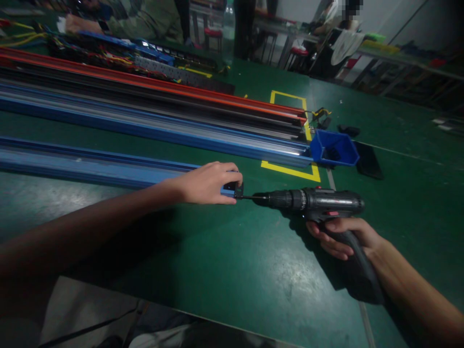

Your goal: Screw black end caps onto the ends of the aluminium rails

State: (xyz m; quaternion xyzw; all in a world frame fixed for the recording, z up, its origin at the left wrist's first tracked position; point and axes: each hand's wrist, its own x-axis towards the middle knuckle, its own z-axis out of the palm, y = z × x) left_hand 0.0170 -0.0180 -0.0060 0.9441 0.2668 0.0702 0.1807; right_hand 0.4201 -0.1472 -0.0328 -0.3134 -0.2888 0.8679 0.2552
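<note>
A long blue rail (119, 166) lies across the green table, its right end near the middle of the view. My left hand (212, 183) is wrapped over that end, fingers around a small black end piece (238, 189). From the right, my right hand (339, 237) holds a black cordless drill (326, 200) by its handle, lying roughly level. The drill's long thin bit (253, 197) points left, and its tip meets the black end piece. Part of the rail's end is hidden under my left hand.
Behind lie more long rails, one blue (174, 129) and one orange (174, 83). A blue bin (335, 147) with dark parts stands by their right ends, next to a dark flat object (369, 160). Wires (105, 58), a bottle (228, 29) and a person's sleeve (145, 21) are farther back.
</note>
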